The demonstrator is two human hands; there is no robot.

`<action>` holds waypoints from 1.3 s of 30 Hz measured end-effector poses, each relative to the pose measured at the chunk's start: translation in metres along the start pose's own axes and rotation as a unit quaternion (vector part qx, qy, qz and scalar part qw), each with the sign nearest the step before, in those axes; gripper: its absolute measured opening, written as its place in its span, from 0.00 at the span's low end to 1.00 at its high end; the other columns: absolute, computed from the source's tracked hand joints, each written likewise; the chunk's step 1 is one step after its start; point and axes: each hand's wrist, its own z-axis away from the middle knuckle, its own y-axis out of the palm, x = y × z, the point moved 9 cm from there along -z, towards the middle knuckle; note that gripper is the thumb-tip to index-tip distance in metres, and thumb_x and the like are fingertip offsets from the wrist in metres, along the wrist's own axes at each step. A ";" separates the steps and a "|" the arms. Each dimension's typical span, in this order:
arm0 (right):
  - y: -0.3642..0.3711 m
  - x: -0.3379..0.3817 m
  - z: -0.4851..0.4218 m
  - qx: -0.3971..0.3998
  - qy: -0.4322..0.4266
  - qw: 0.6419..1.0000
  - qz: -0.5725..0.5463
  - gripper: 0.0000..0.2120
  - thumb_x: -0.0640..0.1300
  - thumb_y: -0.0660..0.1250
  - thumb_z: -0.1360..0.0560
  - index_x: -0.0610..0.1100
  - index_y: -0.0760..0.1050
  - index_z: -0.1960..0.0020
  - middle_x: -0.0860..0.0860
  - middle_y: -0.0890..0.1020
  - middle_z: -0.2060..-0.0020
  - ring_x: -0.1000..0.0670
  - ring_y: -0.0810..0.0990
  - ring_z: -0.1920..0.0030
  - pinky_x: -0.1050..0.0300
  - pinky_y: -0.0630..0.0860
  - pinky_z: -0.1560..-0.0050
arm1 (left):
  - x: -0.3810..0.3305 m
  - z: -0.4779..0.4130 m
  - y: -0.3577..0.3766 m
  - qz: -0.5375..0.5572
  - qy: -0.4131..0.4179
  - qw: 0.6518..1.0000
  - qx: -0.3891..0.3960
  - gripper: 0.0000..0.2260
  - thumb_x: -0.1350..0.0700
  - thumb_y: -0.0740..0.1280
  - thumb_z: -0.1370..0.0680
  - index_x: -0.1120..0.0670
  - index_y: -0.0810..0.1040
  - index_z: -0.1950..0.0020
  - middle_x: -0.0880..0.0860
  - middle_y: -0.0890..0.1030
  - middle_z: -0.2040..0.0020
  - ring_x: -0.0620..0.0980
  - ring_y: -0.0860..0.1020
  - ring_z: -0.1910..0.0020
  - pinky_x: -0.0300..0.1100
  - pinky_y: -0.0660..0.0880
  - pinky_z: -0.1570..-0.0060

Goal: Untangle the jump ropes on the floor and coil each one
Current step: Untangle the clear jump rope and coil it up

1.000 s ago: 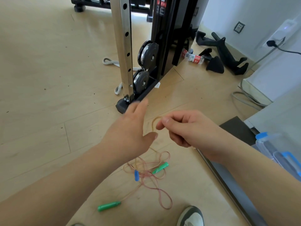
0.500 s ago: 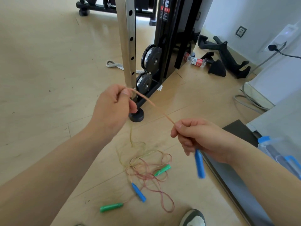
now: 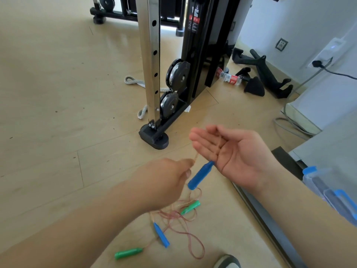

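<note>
Two thin pinkish jump ropes lie tangled (image 3: 179, 215) on the wooden floor below my hands. In the pile I see two green handles (image 3: 190, 206) (image 3: 128, 253) and one blue handle (image 3: 161, 235). My left hand (image 3: 166, 178) pinches a strand of the blue-handled rope between thumb and fingers. That strand runs up over my right hand (image 3: 233, 153), which is palm up with fingers spread. The rope lies across its fingers. The second blue handle (image 3: 201, 176) hangs tilted just below the right palm's edge, between both hands.
The foot (image 3: 154, 139) and steel post (image 3: 150, 55) of a cable machine stand just beyond my hands. A grey cord (image 3: 133, 82), a bottle (image 3: 229, 79) and black grips (image 3: 266, 74) lie behind. A dark mat edge (image 3: 266, 215), a clear box (image 3: 332, 188) and my shoe (image 3: 228, 262) are on the right.
My left hand came down and right, close to the right hand, still pinching the rope. My right hand turned palm up and spread its fingers; the blue handle now hangs at its edge.
</note>
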 end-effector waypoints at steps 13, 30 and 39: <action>-0.009 0.006 0.008 -0.008 -0.105 0.907 0.408 0.09 0.40 0.68 0.19 0.42 0.86 0.47 0.46 0.89 0.53 0.52 0.86 0.44 0.52 0.73 0.34 | 0.014 0.018 -0.087 0.327 0.074 0.907 -0.255 0.07 0.53 0.68 0.19 0.52 0.82 0.54 0.53 0.76 0.70 0.55 0.75 0.71 0.46 0.74 0.69; -0.025 0.007 -0.002 -0.120 -0.117 0.969 0.181 0.09 0.39 0.64 0.16 0.33 0.79 0.45 0.40 0.87 0.47 0.45 0.87 0.43 0.45 0.79 0.35 | -0.014 0.010 0.003 0.091 0.016 0.994 0.053 0.15 0.47 0.61 0.16 0.54 0.76 0.58 0.52 0.76 0.65 0.45 0.72 0.69 0.43 0.72 0.64; 0.005 0.002 0.018 -0.053 -0.159 0.895 0.413 0.08 0.40 0.69 0.19 0.38 0.85 0.52 0.36 0.83 0.62 0.46 0.79 0.62 0.49 0.80 0.56 | -0.025 0.025 -0.068 0.251 0.117 0.951 -0.139 0.08 0.53 0.68 0.18 0.46 0.81 0.57 0.44 0.82 0.65 0.43 0.78 0.67 0.36 0.74 0.67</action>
